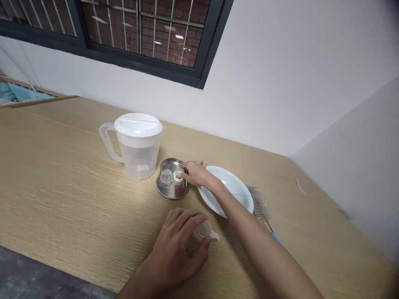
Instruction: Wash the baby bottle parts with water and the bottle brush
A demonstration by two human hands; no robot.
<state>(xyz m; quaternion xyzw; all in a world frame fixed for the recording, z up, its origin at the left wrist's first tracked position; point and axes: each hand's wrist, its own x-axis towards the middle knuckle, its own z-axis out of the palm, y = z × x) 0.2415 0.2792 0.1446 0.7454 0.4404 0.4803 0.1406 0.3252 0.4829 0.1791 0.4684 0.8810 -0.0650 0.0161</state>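
Beneath the barred window: a wooden tabletop point(77, 178), two bare hands at work on it.
Left hand point(177, 241): thumb and fingers closed around a small clear vessel point(203, 229), low at the near side; its pale tab or spout points right.
Right hand point(197, 172): fingertips at the right-hand clear cup point(178, 176) in the steel tray point(173, 194); can't tell whether they pinch it or only touch.
Second clear cup point(166, 177): same tray, just left of the first.
Handling, my guess: vessel and cups light, stiff, smooth enough to slip, maybe brittle if glass; best held by the round side walls, low, leaving the tab free.
Steel tray: shallow, slick; cups likely slide if nudged.
Lidded jug point(141, 160): left of the tray, handle leftward.
White plate point(230, 180): right of the tray, partly under the right forearm.
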